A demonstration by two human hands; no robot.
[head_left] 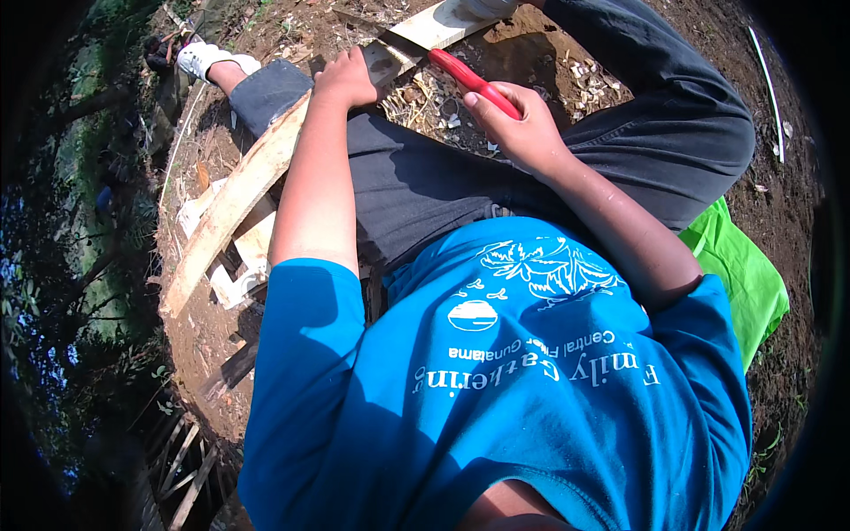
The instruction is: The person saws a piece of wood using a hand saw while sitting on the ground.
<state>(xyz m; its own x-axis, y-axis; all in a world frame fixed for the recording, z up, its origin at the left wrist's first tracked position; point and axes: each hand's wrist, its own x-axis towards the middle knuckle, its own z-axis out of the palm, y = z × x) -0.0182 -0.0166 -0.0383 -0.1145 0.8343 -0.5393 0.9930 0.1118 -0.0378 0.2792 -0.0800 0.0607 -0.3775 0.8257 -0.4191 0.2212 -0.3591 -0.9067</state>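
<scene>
My right hand (522, 126) is closed around the red handle of a saw (465, 75). Its thin dark blade runs away to the upper left across a pale wooden plank (434, 25); the teeth are too small to make out. My left hand (348, 78) grips the plank just left of the blade, its fingers partly hidden. The far end of that wood lies by my foot (490, 7). A long pale strip of wood (239, 193) slants from near my left wrist to the lower left; I cannot tell whether it is the same piece.
Wood chips (429, 102) litter the soil between my legs in dark trousers (425, 164). Pale offcuts (257, 234) lie left of my arm. A bright green cloth (739, 274) is at my right hip, and a thin white strip (768, 93) lies farther right. Dark foliage (71, 221) borders the left.
</scene>
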